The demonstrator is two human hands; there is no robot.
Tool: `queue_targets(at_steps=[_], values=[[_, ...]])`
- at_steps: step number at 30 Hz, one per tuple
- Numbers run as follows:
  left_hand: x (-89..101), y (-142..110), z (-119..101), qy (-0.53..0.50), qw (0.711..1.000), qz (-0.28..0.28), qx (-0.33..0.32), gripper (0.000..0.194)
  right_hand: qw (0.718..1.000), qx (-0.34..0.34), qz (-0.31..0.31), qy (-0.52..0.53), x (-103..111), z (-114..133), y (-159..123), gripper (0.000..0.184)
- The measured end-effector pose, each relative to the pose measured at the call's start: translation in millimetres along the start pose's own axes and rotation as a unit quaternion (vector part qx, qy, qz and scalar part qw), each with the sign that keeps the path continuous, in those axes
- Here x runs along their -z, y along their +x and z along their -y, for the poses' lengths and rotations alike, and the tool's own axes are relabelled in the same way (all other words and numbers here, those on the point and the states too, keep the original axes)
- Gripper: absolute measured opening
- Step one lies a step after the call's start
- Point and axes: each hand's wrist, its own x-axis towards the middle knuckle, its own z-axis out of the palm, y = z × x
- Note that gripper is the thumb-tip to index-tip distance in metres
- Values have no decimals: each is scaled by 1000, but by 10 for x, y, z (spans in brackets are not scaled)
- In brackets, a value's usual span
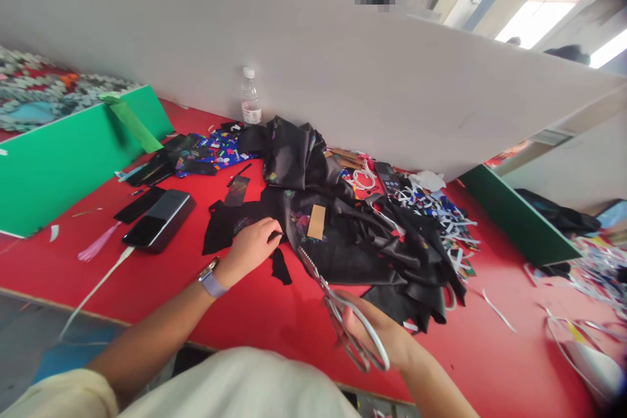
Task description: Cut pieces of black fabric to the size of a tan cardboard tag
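Observation:
In my right hand (386,333) is a pair of scissors (312,268) with light grey handles and toothed blades, pointing up and to the left. The blade tips lie close to the edge of a heap of shiny black fabric (343,261) with coloured flower prints. My left hand (252,245), with a watch on the wrist, rests palm down at the left side of the heap. Its fingers pinch a bit of black fabric (223,227). Below its fingertips lies a small black fabric scrap (281,268). A tan rectangular card (316,222) lies on the flowered cloth.
On the red table (274,333), a phone (159,214) with a white cable lies left. A plastic bottle (251,101) stands by the white partition (171,32). Green boards (73,163) border the sides. Ribbon-like scraps (453,222) and a white object (592,366) lie right.

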Motion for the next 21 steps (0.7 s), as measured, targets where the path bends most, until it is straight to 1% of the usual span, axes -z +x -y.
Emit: queue_targets(at_steps=[2, 3, 5, 9, 13, 17, 21], values=[[-12, -15, -3, 8, 1000, 2, 2, 8, 998, -27, 30, 57, -65, 25, 84, 77], [-15, -21, -7, 10, 1000, -1, 2, 9, 994, -38, 47, 86, -100, 47, 136, 80], [-16, -32, -14, 9, 1000, -9, 3, 9, 986, -56, 69, 139, -166, 99, 249, 80], [-24, -45, -21, -1, 1000, -28, 6, 9, 969, -90, 76, 216, -258, 149, 470, 77], [-42, -52, -21, -9, 999, -35, 4, 8, 964, -106, 73, 231, -300, 139, 633, 77], [-55, -56, -28, -6, 1000, -30, 6, 9, 969, -86, 67, 223, -332, 151, 729, 74], [-54, -57, -55, -8, 999, -33, 2, 9, 971, -75, 64, 219, -383, 179, 803, 75]])
